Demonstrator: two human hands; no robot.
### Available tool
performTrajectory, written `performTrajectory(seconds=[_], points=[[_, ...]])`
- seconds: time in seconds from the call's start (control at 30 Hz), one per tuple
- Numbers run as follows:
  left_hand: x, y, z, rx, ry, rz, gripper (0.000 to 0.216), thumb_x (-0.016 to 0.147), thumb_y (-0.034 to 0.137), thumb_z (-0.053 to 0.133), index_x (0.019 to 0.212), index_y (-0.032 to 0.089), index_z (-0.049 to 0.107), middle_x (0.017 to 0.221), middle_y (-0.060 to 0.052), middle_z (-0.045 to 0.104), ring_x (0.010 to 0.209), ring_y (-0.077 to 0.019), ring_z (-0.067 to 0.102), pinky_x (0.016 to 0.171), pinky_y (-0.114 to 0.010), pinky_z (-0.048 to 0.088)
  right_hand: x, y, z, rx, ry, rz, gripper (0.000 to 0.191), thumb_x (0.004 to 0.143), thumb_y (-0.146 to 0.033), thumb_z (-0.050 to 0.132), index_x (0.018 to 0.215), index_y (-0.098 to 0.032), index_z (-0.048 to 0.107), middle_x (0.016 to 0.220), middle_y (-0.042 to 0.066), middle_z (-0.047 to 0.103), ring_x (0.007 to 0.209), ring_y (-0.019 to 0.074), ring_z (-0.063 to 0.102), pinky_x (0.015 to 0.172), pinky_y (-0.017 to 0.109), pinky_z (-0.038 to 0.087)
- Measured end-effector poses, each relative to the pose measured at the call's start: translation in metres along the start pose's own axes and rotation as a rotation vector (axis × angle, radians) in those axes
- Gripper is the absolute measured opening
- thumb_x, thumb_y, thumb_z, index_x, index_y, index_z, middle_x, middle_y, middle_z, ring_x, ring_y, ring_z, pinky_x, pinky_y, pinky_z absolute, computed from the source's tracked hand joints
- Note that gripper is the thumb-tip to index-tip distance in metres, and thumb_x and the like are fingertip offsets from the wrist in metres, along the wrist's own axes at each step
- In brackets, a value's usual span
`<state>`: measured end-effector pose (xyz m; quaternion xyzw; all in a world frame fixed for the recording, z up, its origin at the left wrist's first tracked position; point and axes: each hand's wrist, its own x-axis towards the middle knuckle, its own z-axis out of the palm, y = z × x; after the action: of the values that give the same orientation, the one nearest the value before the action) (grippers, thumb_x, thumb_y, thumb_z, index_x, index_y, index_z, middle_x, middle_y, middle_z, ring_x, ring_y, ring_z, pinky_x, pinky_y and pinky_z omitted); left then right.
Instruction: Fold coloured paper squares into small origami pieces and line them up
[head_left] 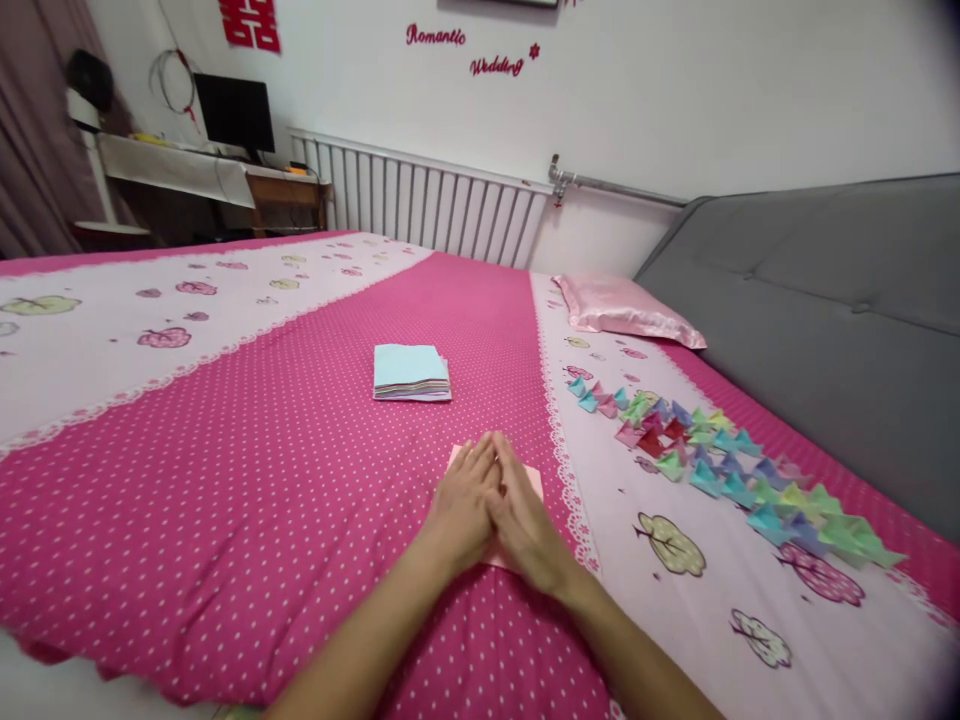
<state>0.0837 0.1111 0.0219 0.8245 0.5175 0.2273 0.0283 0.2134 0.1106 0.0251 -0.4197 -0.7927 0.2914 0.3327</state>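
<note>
A light pink sheet of paper (535, 481) lies on the dotted pink bedspread (315, 480), mostly covered by my hands. My left hand (465, 505) rests flat on it with fingers stretched forward. Against it, from the right, my right hand (526, 520) lies tilted on the paper, its fingers extended and the fingertips of both hands meeting near the sheet's far edge. Neither hand is gripping anything visible. Farther ahead sits a stack of square coloured paper (409, 368), light blue on top.
Several small folded paper boats (720, 480) in many colours stand in rows on the right. Behind them are a pink pillow (626, 308) and a grey headboard (825, 290). A radiator (420, 190) and a desk with a monitor (235, 113) line the far wall.
</note>
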Motion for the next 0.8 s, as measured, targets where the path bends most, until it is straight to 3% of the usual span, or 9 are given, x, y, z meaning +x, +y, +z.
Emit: performTrajectory(seconds=[0.13,0.23,0.33,0.5,0.8], points=[[-0.004,-0.005,0.023,0.089,-0.178,0.003,0.056,0.084,0.03,0.035,0.136,0.011,0.028,0.144,-0.013,0.025,0.133,-0.0266,0.018,0.108,-0.045,0.014,0.005,0.022,0.022,-0.077,-0.17,0.059,0.063,0.09,-0.048,0.019,0.141,-0.015,0.003,0.149,0.006,0.003,0.136,0.0168,0.001,0.111,0.039,0.008],[-0.008,-0.01,0.031,0.127,-0.233,0.028,0.056,0.085,0.032,0.032,0.138,0.014,0.024,0.145,-0.012,0.022,0.134,-0.0259,0.015,0.108,-0.045,0.011,0.005,0.037,0.024,-0.167,-0.225,0.058,0.065,0.09,-0.051,0.016,0.141,-0.012,0.006,0.149,0.007,0.005,0.136,0.0172,0.001,0.111,0.039,0.007],[-0.008,-0.01,0.032,0.153,-0.248,0.018,0.058,0.086,0.032,0.031,0.139,0.012,0.02,0.145,-0.012,0.022,0.134,-0.0239,0.015,0.108,-0.043,0.01,0.005,0.039,0.022,-0.246,-0.235,0.061,0.067,0.089,-0.053,0.014,0.141,-0.012,0.008,0.148,0.007,0.008,0.136,0.0184,0.003,0.111,0.04,0.007],[-0.006,-0.011,0.031,0.152,-0.253,-0.059,0.053,0.088,0.032,0.027,0.136,0.011,0.027,0.143,-0.011,0.027,0.133,-0.0226,0.018,0.108,-0.039,0.012,0.002,0.036,0.019,-0.392,-0.196,0.13,0.072,0.087,-0.056,0.011,0.14,-0.007,0.013,0.147,0.011,0.011,0.136,0.0209,0.004,0.11,0.04,0.007],[-0.008,-0.029,0.019,0.17,-0.215,-0.156,0.05,0.089,0.036,0.024,0.135,0.019,0.032,0.143,-0.01,0.027,0.133,-0.0236,0.02,0.106,-0.041,0.015,-0.004,0.044,0.009,-0.583,-0.173,0.23,0.078,0.084,-0.062,0.016,0.14,-0.008,0.015,0.147,0.012,0.012,0.135,0.0248,0.006,0.109,0.042,0.003]])
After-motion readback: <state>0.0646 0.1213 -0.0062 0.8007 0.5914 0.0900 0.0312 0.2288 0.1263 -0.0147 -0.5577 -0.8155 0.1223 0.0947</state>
